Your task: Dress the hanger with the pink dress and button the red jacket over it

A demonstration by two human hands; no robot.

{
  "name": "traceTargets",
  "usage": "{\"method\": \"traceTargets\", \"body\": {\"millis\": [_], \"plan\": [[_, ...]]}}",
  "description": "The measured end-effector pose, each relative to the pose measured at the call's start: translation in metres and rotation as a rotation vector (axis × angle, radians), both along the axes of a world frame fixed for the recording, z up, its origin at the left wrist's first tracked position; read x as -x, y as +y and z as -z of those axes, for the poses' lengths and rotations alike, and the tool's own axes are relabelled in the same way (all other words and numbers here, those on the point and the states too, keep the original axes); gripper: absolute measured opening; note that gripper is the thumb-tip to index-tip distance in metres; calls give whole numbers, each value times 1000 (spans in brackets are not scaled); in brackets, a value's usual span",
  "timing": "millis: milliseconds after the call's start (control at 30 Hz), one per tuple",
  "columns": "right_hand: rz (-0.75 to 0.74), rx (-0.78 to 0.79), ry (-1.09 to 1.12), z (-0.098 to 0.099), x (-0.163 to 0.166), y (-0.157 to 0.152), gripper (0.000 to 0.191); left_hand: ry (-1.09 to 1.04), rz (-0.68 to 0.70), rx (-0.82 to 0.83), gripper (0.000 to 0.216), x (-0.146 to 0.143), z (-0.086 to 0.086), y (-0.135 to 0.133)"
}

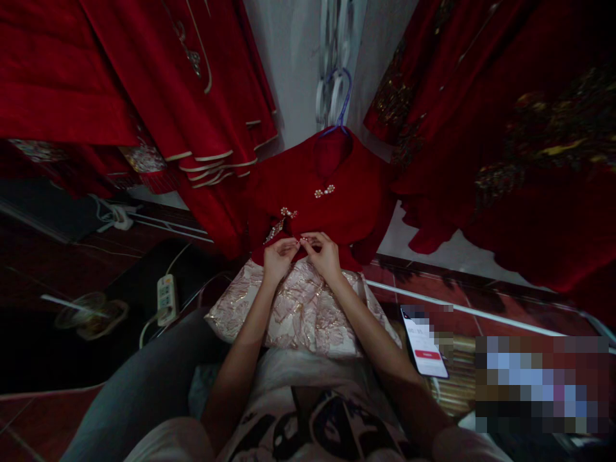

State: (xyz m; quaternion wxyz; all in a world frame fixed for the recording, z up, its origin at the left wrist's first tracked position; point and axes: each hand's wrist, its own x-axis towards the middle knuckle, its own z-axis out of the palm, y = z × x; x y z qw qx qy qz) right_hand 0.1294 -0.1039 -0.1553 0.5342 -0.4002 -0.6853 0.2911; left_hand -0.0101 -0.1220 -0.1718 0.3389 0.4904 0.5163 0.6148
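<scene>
A red jacket [346, 221] hangs before me on a purple hanger [344, 106], its front facing me. Jewelled flower fasteners [324, 191] decorate the upper front, and another fastener [289, 212] sits lower on the left. Below it, a pale pink skirt [308, 308] with gold patterning spreads out toward my lap. My left hand [280, 258] pinches the jacket's cloth near its lower front. Close beside it, my right hand [323, 256] is also closed in a pinch at the same spot, fingertips almost meeting. Whether something small lies between the fingertips cannot be made out.
Red garments [110, 77] hang at left, and more embroidered red clothing [505, 160] at right. A phone [423, 343] with a lit screen lies on a slatted surface [457, 378]. A power strip [167, 299] and a clear plastic bowl [94, 314] are at left.
</scene>
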Motion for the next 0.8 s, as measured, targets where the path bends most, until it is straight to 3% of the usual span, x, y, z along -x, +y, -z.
{"method": "traceTargets", "body": {"millis": [300, 500, 800], "plan": [[-23, 8, -5, 1, 0, 1, 19, 53, -42, 12, 21, 1, -3, 0], [-14, 47, 44, 3, 0, 2, 20, 241, -37, -26, 20, 3, -6, -1], [32, 15, 36, 4, 4, -3, 21, 560, 28, -124, 15, 11, -28, 6]]}}
